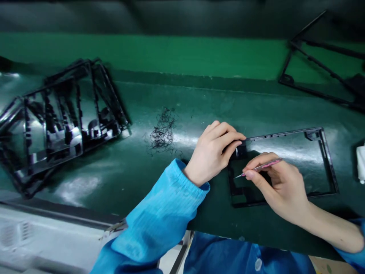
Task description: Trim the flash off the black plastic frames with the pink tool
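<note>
A black rectangular plastic frame lies flat on the dark green work surface in front of me. My left hand presses its fingers down on the frame's upper left corner, pinching it. A thin pink tool sits pinched in my right hand, with its metal tip pointing left at the frame's left edge. Both arms wear blue sleeves; the right one is pushed up.
A stack of glossy black frames lies at the left. A small heap of black plastic shavings sits in the middle. More black frames rest at the far right on a lighter green strip. A white object is at the right edge.
</note>
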### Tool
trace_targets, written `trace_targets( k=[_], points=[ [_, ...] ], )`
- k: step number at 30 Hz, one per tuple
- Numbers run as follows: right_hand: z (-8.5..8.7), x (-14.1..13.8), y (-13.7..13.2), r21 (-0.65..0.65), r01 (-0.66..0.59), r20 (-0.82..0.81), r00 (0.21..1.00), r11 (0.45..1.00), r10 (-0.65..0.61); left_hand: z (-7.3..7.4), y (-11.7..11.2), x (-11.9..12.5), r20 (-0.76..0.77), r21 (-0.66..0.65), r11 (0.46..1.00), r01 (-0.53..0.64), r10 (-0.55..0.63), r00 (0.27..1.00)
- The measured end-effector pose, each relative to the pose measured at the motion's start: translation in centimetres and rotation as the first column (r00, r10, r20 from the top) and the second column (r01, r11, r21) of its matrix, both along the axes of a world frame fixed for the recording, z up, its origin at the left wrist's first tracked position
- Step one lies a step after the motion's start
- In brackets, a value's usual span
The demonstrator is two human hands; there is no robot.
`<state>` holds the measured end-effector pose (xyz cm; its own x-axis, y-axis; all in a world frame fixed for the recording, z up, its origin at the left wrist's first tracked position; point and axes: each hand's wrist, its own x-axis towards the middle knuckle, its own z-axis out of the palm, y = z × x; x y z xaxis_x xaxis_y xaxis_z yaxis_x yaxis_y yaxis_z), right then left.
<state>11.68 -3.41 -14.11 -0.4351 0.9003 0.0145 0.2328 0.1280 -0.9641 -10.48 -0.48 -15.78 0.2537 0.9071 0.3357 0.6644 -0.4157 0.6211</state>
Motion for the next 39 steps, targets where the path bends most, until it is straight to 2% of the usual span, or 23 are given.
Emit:
trace_targets(
  k=[3,5,7,8,9,11,12,13,15,18,22,25,27,31,35,39],
  points=[
    [0.8,0.4,1.3,0.186,-0.033,-0.022,0.999,0.982,0.038,-0.2,-0.3,0.0,0.008,0.004,1.0,0.011,-0.011,1.0],
    [1.4,1.3,3.7,0.311,-0.031,0.048,0.999,0.95,0.017,-0.5,-0.3,0.0,0.001,-0.015,1.0,0.005,-0.005,1.0],
    [2.0,3.0,7.3,0.468,-0.009,0.246,0.962,0.884,-0.121,-0.8,-0.2,0.1,0.01,-0.019,1.0,0.013,-0.013,1.0],
    [2.3,4.1,9.4,0.53,-0.043,0.387,0.901,0.847,-0.196,-0.9,-0.1,0.1,0.018,-0.004,1.0,0.019,-0.019,1.0],
    [2.5,5.2,11.5,0.557,-0.036,0.436,0.863,0.83,-0.256,-0.9,0.0,0.1,0.021,0.011,1.0,0.026,-0.026,0.999],
    [2.7,7.6,15.4,0.582,-0.007,0.505,0.787,0.813,-0.355,-0.9,0.1,0.2,0.022,0.036,0.999,0.036,-0.037,0.999],
    [2.6,8.6,17.0,0.562,-0.041,0.62,0.681,0.826,-0.388,-0.9,0.1,0.2,0.02,0.042,0.998,0.039,-0.04,0.999],
    [2.5,9.5,18.3,0.539,-0.051,0.661,0.644,0.841,-0.384,-0.9,0.1,0.2,0.017,0.045,0.998,0.04,-0.041,0.999],
    [2.1,10.8,20.1,0.501,-0.084,0.7,0.625,0.861,-0.346,-0.9,0.1,0.2,0.012,0.047,0.998,0.042,-0.042,0.999],
    [1.5,11.7,21.2,0.474,-0.151,0.719,0.635,0.867,-0.283,-1.4,0.2,0.2,0.009,0.051,0.998,0.047,-0.048,0.999],
    [1.3,12.1,21.1,0.521,-0.127,0.691,0.644,0.844,-0.329,-2.3,0.3,0.3,0.02,0.074,0.996,0.049,-0.05,0.999],
    [2.0,12.7,19.8,0.555,-0.109,0.658,0.664,0.825,-0.356,-2.5,0.4,0.6,0.037,0.113,0.992,0.051,-0.055,0.998],
    [3.0,13.1,17.8,0.567,-0.109,0.641,0.682,0.817,-0.353,-2.3,0.4,0.8,0.052,0.144,0.988,0.062,-0.07,0.996],
    [4.2,13.9,12.0,0.571,-0.082,0.613,0.704,0.817,-0.358,-1.4,0.3,1.2,0.08,0.182,0.978,0.099,-0.115,0.99],
    [3.9,14.5,7.3,0.495,-0.059,0.612,0.732,0.867,-0.299,-0.9,0.1,1.5,0.096,0.155,0.981,0.121,-0.136,0.986],
    [3.8,16.3,5.9,0.351,-0.064,0.593,0.788,0.934,-0.168,-1.2,0.1,1.4,0.091,0.094,0.985,0.148,-0.157,0.984]
  ],
)
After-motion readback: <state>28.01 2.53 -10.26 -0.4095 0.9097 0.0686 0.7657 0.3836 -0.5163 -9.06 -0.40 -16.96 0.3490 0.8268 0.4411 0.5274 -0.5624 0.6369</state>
